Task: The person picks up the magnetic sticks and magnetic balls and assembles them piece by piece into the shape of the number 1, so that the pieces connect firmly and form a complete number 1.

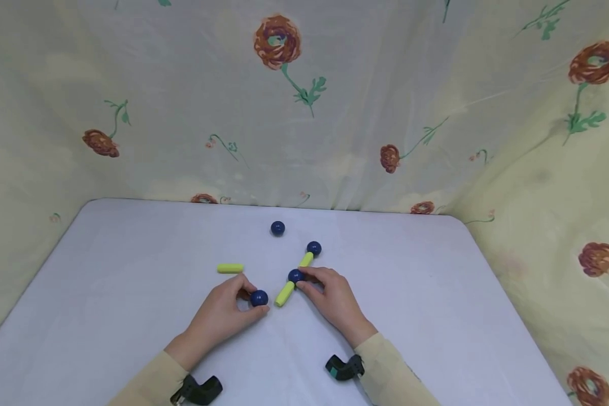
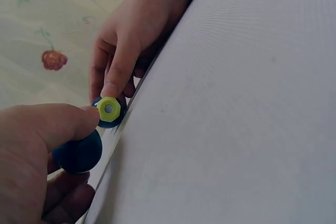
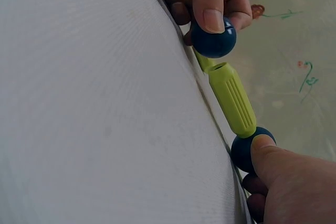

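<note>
My left hand (image 1: pixel 222 307) pinches a dark blue ball (image 1: pixel 259 298) between thumb and fingers, low over the table. To its right, my right hand (image 1: pixel 335 296) pinches another blue ball (image 1: pixel 296 276), the middle one of a joined piece. From that ball a yellow-green rod (image 1: pixel 285 294) points toward me, its near end bare, with a pale round spot in the left wrist view. A second green rod (image 1: pixel 306 259) runs away from it to a blue ball (image 1: pixel 313 248) at the far end. A small gap separates the left hand's ball from the bare rod end.
A loose green rod (image 1: pixel 230 268) lies just beyond my left hand. Farther back a single blue ball (image 1: pixel 277 228) sits on the white table (image 1: pixel 411 293). Flowered cloth (image 1: pixel 335 141) hangs behind the table and at its sides. Each wrist carries a black device.
</note>
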{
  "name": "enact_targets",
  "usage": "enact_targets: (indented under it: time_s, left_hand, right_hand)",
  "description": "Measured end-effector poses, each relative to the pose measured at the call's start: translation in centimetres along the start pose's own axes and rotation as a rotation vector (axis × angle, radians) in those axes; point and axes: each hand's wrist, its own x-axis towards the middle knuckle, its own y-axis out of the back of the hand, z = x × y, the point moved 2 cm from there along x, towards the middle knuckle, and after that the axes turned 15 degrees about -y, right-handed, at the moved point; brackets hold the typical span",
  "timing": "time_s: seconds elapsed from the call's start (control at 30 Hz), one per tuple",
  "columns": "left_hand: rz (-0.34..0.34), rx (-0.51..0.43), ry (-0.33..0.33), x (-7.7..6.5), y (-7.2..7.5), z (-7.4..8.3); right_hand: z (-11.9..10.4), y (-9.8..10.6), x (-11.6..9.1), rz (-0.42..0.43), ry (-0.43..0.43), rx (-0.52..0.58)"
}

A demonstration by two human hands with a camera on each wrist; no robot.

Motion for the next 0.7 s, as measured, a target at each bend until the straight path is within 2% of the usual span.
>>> enact_targets:
  time_s: [0.2, 0.37, 0.5, 0.7]
  left_hand:
    - [-0.053, 0.047, -0.021, -0.12, -0.07, -0.14]
    - [-0.114, 0.031, -0.08, -0.28, -0.08, -0.09]
    - [-0.123, 0.029, -0.122, -0.36, -0.1, 0.04]
    - [-0.133, 0.058, -0.148, -0.31, -0.39, 0.02]
  right_hand:
    - [-0.18, -0.05, 0.05, -0.003, -0.019, -0.015]
    - [-0.22, -0.05, 0.06, -0.002, -0.018, -0.015]
    - [-0.2, -0.06, 0.03, 0.0, -0.019, -0.019]
    - [-0.07, -0.07, -0.04, 0.006, -0.028, -0.02]
